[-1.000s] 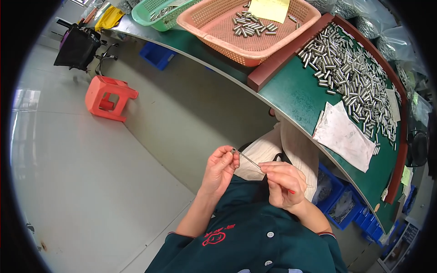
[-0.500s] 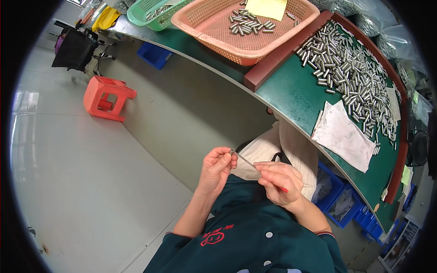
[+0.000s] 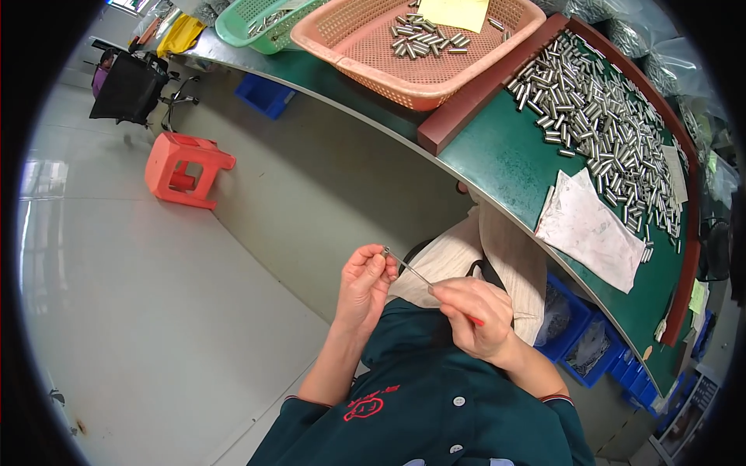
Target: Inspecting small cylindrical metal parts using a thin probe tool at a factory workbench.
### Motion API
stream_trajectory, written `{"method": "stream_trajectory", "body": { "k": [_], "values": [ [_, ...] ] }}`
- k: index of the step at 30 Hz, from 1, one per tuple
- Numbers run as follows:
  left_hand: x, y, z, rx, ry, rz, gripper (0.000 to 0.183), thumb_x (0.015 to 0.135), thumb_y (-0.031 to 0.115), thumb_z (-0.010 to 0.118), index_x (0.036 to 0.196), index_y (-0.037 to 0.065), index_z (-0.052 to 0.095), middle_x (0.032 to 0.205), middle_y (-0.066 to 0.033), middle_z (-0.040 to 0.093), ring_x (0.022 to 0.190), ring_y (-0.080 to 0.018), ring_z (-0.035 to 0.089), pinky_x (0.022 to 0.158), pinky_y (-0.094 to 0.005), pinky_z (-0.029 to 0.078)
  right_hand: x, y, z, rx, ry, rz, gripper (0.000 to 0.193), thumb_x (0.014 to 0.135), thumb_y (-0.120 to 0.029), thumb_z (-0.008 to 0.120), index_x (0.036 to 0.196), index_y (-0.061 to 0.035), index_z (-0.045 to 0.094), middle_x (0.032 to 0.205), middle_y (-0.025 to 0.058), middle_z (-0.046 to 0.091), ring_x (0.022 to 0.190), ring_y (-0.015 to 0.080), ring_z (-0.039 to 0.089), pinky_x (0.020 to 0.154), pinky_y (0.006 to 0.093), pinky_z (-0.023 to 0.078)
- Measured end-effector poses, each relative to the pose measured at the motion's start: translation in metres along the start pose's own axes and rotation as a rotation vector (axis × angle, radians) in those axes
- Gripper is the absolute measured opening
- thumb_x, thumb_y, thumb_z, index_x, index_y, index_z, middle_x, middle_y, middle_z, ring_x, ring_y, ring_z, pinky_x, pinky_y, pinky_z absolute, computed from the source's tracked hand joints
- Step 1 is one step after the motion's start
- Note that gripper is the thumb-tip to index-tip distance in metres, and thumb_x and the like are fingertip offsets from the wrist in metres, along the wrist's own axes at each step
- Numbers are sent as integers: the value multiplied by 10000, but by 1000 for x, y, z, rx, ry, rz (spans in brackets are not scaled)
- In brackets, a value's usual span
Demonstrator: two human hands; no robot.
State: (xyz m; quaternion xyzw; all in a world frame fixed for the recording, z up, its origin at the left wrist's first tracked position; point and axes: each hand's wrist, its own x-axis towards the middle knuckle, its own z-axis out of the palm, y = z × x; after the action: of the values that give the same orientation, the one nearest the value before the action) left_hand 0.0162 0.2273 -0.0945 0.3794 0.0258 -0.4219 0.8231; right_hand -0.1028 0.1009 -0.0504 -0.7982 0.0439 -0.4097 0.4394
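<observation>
Above my lap, my left hand [image 3: 364, 286] pinches a small metal sleeve [image 3: 385, 252] between thumb and fingers. My right hand [image 3: 478, 311] is closed around a thin metal rod tool [image 3: 413, 271] with a red end [image 3: 475, 320] poking out below the fingers. The rod slants up and left, its tip at the sleeve; whether it sits inside the bore or just touches is too small to tell. On the green bench [image 3: 497, 151] to the right lies a large spread of similar shiny metal cylinders [image 3: 598, 116].
A stained white cloth [image 3: 590, 229] lies near the bench edge. Dark red rails [image 3: 497, 85] border the metal parts. A pink basket [image 3: 365, 66] holds several cylinders and yellow paper; a green basket [image 3: 233, 27] stands beside it. Blue bins [image 3: 571, 311] sit under the bench; a red stool [image 3: 167, 175] stands left.
Both hands have shifted slightly left, still gripping the sleeve and the rod tool. A little more of the rod shows between them.
</observation>
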Motion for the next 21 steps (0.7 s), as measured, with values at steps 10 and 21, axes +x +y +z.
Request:
{"method": "stream_trajectory", "body": {
  "k": [10, 21],
  "values": [
    [-5, 1, 4, 40, -23, -20, 110, 835, 60, 530, 939, 25, 532, 809, -86, 563, 704, -128, 531, 665, -236, 438, -6, 1, -3, -5, 6, -166, 185, 754, -63, 629, 892, 21, 538, 724, 135, 604, 612, 247, 621, 504, 279, 491],
    [-3, 5, 7, 83, -10, -13, 101, 839, 65, 525, 931, 25, 533, 791, -79, 559, 696, -125, 523, 655, -227, 434, -8, 6, -4, 28, 21, -102, 231, 637, 8, 675, 839, 25, 563, 752, 134, 607, 653, 245, 621, 563, 271, 503]
  ]
}}
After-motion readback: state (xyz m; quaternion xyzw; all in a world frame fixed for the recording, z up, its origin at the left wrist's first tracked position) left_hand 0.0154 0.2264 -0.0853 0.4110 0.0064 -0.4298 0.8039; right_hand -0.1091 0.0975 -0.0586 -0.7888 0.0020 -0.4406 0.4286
